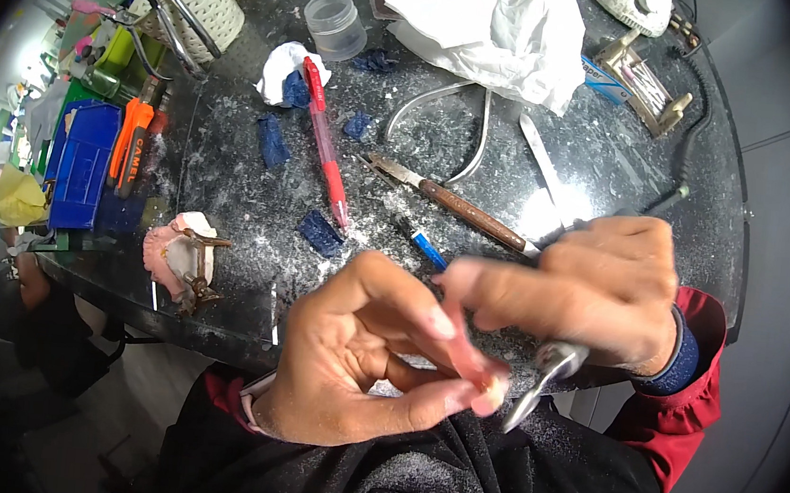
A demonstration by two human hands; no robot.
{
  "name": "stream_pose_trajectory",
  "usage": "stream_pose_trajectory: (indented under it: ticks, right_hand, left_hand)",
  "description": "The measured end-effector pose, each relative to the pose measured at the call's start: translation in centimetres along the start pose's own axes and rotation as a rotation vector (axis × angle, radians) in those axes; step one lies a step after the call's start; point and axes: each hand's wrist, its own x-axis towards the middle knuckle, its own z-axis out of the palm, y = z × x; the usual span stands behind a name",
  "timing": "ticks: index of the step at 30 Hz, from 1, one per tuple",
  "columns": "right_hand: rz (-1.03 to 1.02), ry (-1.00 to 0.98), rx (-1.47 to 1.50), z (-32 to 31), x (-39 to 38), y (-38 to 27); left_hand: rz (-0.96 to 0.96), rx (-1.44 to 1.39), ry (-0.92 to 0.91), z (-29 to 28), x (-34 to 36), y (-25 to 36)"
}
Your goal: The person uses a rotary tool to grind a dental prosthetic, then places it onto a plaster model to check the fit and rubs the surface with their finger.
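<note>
My left hand [356,357] is closed in a pinch around a small pink denture piece [489,394] with a pale tooth-coloured part, just past the table's front edge. My right hand [590,294] is smeared by motion; its fingers reach toward the top of the pink piece, and whether they grip anything cannot be made out. A shiny metal tool [544,380] shows below the right hand, its upper part hidden. A blue-ended stick [427,248] lies by the right fingertips, partly covered. Beyond it lies a wooden-handled knife [474,214].
White powder dusts the black table [234,136]. A pink-and-white dental model on a brass articulator [186,260] stands left. Also there: a red pen [325,145], blue wax scraps [321,235], a clear cup [334,26], a white plastic bag [492,32], a metal spatula [543,166], a blue bin [82,164].
</note>
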Motion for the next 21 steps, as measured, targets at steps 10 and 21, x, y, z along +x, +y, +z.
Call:
stream_pose_trajectory:
  ticks: [10, 21]
  right_hand:
    - [0.132, -0.046, -0.216, -0.1, -0.1, -1.7]
    - [0.191, -0.079, -0.33, 0.3, -0.1, -2.0]
  left_hand:
    - [0.309, 0.509, 0.246, 0.0, -0.5, -0.3]
    - [0.315, 1.213, -0.153, -1.3, -0.2, 1.7]
